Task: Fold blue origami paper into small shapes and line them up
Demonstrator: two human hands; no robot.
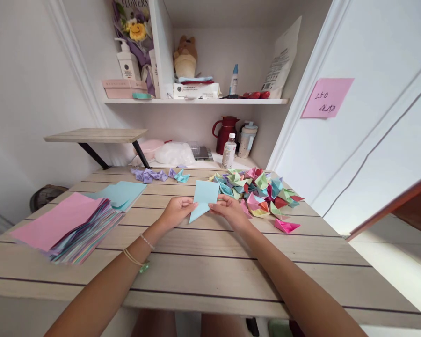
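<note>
A light blue sheet of paper (206, 193) is held up over the middle of the table, with one lower corner folded so its bottom edge slants. My left hand (178, 210) pinches its left edge between thumb and fingers. On the opposite edge, my right hand (229, 210) grips it the same way. Just right of my right hand lies a heap of folded paper boats (256, 189) in many colours. A single bright pink paper boat (286, 226) rests apart at the heap's near side. Purple folded papers (149, 175) and a turquoise paper boat (181, 176) lie behind my left hand.
On the left are a thick stack of coloured paper (63, 220) and loose light blue sheets (121, 193). A small wooden riser (96, 135) stands at the back left. Behind the table, a plastic bottle (228, 152) and a red jug (227, 133) stand below a shelf (196, 101).
</note>
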